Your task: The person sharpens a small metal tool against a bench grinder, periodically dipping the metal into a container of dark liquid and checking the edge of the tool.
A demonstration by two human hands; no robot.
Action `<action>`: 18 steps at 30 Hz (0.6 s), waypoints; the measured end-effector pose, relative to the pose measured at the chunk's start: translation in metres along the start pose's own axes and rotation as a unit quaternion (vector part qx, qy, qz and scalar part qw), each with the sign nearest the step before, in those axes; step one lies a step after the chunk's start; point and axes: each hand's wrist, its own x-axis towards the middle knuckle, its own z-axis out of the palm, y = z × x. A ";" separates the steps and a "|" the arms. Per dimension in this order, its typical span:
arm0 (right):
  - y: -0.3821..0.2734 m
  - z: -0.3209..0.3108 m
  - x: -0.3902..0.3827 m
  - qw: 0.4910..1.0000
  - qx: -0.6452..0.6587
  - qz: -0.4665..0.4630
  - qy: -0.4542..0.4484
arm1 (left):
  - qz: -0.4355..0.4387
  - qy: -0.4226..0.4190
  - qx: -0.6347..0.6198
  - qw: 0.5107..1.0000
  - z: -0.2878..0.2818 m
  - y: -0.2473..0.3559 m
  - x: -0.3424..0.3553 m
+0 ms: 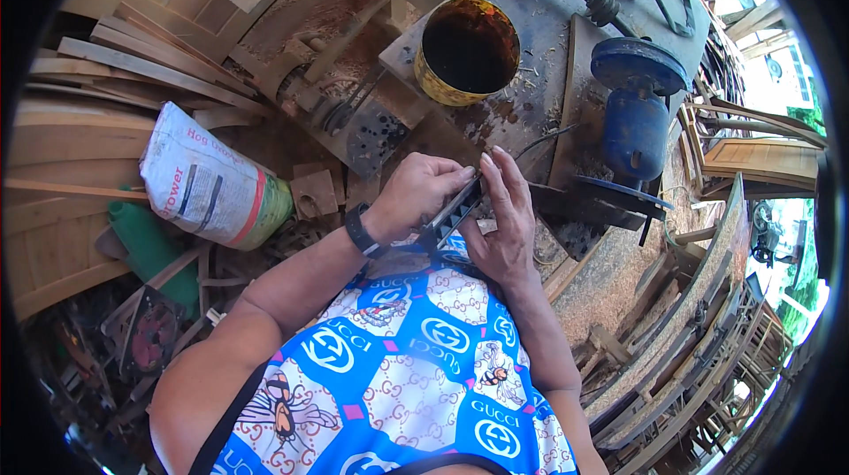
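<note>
Close in front of my body, both hands hold a dark, narrow strip (pixel 453 213) with light, triangle-like gaps along it. It lies tilted between them, and its exact kind is unclear. My left hand (pixel 414 194), with a black band on the wrist, pinches the strip's upper part between thumb and fingers. On the other side, my right hand (pixel 504 232) grips it with the thumb below and the fingers stretched up along it. The fingertips of both hands nearly meet at the top, hiding that end. Just beyond stands a yellow bucket (pixel 433 86) with dark liquid inside.
A blue motor (pixel 635 134) with round discs stands right of the bucket on a worn metal tabletop (pixel 553 11). A white feed sack (pixel 208 179) sits at left, near stacked planks (pixel 159 64). Curved wooden pieces (pixel 681 356) and sawdust lie at right.
</note>
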 end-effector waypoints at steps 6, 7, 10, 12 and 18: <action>0.001 0.000 0.002 1.000 -0.005 -0.013 0.009 | -0.032 -0.022 -0.061 0.997 -0.004 -0.002 0.002; 0.000 -0.001 0.002 1.000 0.000 -0.010 0.009 | -0.033 -0.045 -0.075 0.996 -0.007 -0.004 0.003; 0.001 0.000 0.000 1.000 0.012 -0.002 0.013 | -0.046 -0.047 -0.077 0.995 -0.007 -0.006 0.005; 0.001 0.001 0.000 1.000 0.019 0.002 0.017 | -0.048 -0.047 -0.089 0.994 -0.006 -0.007 0.006; -0.004 -0.003 0.003 1.000 0.016 -0.009 0.024 | -0.047 -0.044 -0.093 0.994 -0.006 -0.007 0.007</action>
